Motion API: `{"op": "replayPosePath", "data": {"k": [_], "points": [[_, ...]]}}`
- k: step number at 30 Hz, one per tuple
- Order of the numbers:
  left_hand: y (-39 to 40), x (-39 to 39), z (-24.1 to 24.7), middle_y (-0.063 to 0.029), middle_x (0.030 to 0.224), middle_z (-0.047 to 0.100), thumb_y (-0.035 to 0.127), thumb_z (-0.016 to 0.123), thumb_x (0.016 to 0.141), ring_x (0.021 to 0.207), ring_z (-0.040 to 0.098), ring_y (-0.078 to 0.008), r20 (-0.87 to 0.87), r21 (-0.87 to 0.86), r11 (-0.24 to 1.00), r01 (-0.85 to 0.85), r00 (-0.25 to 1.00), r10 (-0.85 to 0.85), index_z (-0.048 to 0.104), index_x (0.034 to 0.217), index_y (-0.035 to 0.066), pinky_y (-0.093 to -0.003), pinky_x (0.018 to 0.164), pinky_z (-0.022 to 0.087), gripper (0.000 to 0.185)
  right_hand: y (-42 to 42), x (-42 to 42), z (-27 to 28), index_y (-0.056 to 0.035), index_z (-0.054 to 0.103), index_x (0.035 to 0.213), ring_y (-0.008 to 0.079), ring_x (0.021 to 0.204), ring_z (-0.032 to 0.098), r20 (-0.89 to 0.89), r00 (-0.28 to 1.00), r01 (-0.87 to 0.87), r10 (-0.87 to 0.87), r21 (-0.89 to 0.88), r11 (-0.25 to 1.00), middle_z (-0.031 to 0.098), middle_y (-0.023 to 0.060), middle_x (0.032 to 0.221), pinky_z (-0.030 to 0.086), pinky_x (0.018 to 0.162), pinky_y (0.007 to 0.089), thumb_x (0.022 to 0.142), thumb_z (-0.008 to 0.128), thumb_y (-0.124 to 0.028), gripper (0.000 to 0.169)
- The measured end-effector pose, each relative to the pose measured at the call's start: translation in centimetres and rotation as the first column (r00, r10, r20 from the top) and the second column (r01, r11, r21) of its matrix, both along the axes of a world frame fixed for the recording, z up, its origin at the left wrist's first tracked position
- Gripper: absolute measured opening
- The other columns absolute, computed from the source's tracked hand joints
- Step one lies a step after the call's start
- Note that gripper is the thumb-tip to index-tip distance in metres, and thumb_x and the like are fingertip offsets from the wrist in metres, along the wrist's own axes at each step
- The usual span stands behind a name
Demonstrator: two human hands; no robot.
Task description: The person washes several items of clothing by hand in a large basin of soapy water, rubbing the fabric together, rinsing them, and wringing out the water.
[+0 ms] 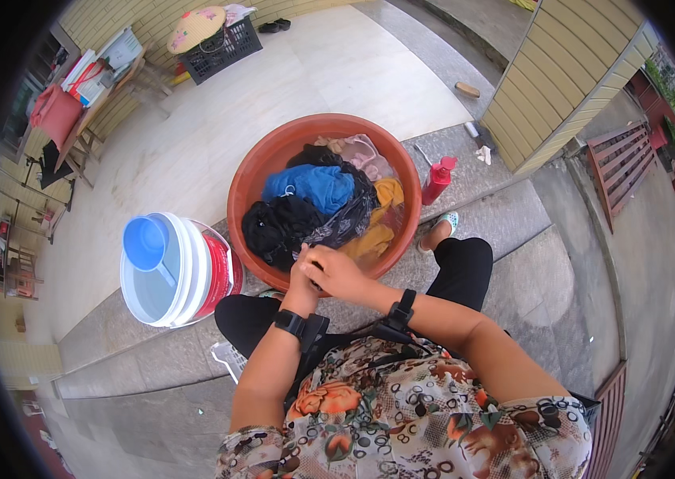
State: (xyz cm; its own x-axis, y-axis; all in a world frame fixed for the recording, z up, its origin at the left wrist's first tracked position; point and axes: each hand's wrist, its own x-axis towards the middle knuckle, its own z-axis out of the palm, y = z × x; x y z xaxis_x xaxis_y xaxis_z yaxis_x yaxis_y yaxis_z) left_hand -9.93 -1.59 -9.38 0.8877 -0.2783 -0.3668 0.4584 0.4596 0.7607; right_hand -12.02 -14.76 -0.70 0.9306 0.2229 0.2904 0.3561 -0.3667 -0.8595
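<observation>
A large red-brown plastic basin [248,173] stands before me, with wet laundry and some water inside. My left hand [301,282] and my right hand [337,274] meet over its near rim. Dark fabric shows between them, and both are closed on it; it appears to belong to the black garment [280,224], though my fingers hide most of the grip. Beside that garment lie a blue cloth [310,187], a dark patterned cloth [349,209], a mustard-yellow cloth [373,239] and a pale pink piece [364,154].
Left of the basin, a white bucket [179,299] holds water and a blue dipper [145,242]. A red pump bottle [438,179] stands to the right on the stone step [511,209]. Farther off are a scrubbing brush [467,90], a tiled pillar [559,78] and a black crate [224,51].
</observation>
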Motion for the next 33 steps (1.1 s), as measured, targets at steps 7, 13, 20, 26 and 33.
{"op": "replayPosePath", "data": {"k": [7,13,20,26,33], "points": [[-5.0,0.5,2.5,-0.0101,0.088,0.063,0.035,0.058,0.092,0.076,0.063,-0.0205,-0.36,-0.001,0.973,-0.231,0.908,0.216,0.059,0.098,-0.002,-0.034,0.065,0.052,0.037,-2.7,3.0,-3.1,-0.0009,0.059,0.078,0.0392,0.071,0.059,-0.065,0.976,0.203,-0.21,-0.102,0.974,0.058,0.0205,0.072,0.045,0.063,0.0443,0.091,0.051,-0.029,0.032],[-2.7,2.1,6.5,-0.0093,0.089,0.065,0.029,0.057,0.093,0.075,0.065,-0.0184,0.003,0.234,0.949,-0.212,0.976,0.218,0.06,0.102,-0.001,-0.0324,0.066,0.053,0.032,-3.7,4.1,-4.8,-0.0043,0.054,0.101,0.034,0.082,0.061,-0.249,0.942,0.243,-0.223,0.05,0.969,0.059,0.0172,0.086,0.048,0.07,0.0424,0.081,0.064,-0.015,0.025],[-2.0,1.3,13.3,-0.007,0.096,0.065,0.03,0.058,0.092,0.079,0.061,-0.0137,0.357,0.523,0.852,0.027,0.9,-0.248,0.06,0.109,-0.003,-0.0257,0.072,0.049,0.037,-6.7,8.6,-5.4,-0.0143,0.057,0.116,0.0372,0.11,0.049,-0.074,0.982,0.129,-0.171,-0.394,0.91,0.045,0.0131,0.123,0.046,0.09,0.0418,0.065,0.075,-0.011,0.055],[1.9,3.7,13.0,-0.0123,0.103,0.064,0.028,0.06,0.091,0.085,0.064,-0.0193,0.255,0.283,0.945,-0.163,0.963,0.089,0.056,0.115,-0.004,-0.0308,0.077,0.052,0.041,-9.3,12.4,-4.3,-0.004,0.065,0.093,0.0358,0.083,0.061,-0.139,0.987,0.061,-0.077,-0.112,0.992,0.062,0.0207,0.085,0.047,0.076,0.0396,0.073,0.063,-0.012,0.022],[3.1,4.4,10.0,-0.0103,0.109,0.062,0.017,0.061,0.09,0.093,0.062,-0.0187,0.174,0.125,0.971,-0.203,0.968,0.18,0.053,0.12,-0.001,-0.0301,0.083,0.05,0.036,-7.8,9.8,9.4,0.0037,0.059,0.086,0.023,0.076,0.06,-0.053,0.995,0.09,-0.079,0.259,0.962,0.061,0.0134,0.076,0.046,0.072,0.0312,0.076,0.048,-0.001,0.015]]}}
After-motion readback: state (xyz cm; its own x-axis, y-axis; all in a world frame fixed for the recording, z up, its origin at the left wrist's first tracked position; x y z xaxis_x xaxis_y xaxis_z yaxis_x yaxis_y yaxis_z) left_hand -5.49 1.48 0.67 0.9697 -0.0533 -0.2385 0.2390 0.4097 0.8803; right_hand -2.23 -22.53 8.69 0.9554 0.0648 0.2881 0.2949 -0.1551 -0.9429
